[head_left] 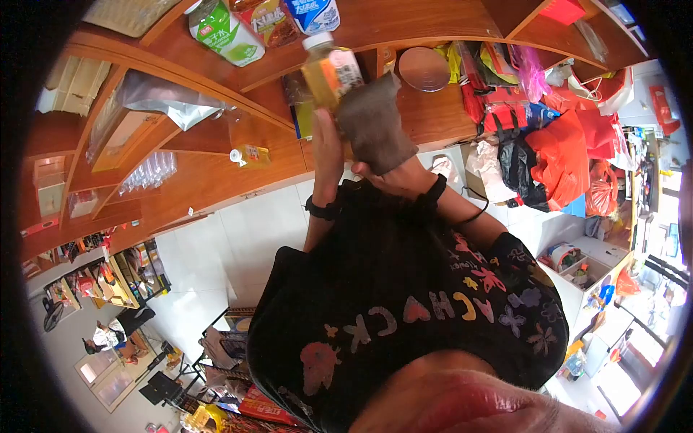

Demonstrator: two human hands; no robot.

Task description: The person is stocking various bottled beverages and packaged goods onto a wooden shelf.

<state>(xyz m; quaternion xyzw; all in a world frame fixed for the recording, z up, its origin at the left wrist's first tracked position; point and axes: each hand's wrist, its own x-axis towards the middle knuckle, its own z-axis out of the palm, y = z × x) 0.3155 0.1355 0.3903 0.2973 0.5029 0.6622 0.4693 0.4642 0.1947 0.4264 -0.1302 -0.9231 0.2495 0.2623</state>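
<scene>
Up at the shelf, my left hand [328, 148] holds a clear plastic bottle of yellowish drink [326, 76] with a white cap, its fingers along the bottle's side. My right hand [390, 177] grips a dark grey cloth [375, 123], which lies against the bottle and covers its lower part. The cloth hides most of my right fingers. A smaller yellow-labelled bottle [254, 155] lies on its side on the wooden shelf unit [195, 177] to the left.
Drink pouches [225, 32] stand on the upper shelf, and a round clear lid [424, 69] rests to the right. Red plastic bags [559, 159] and a black bag [518, 169] crowd the right side. Another person [108, 338] is far off at lower left.
</scene>
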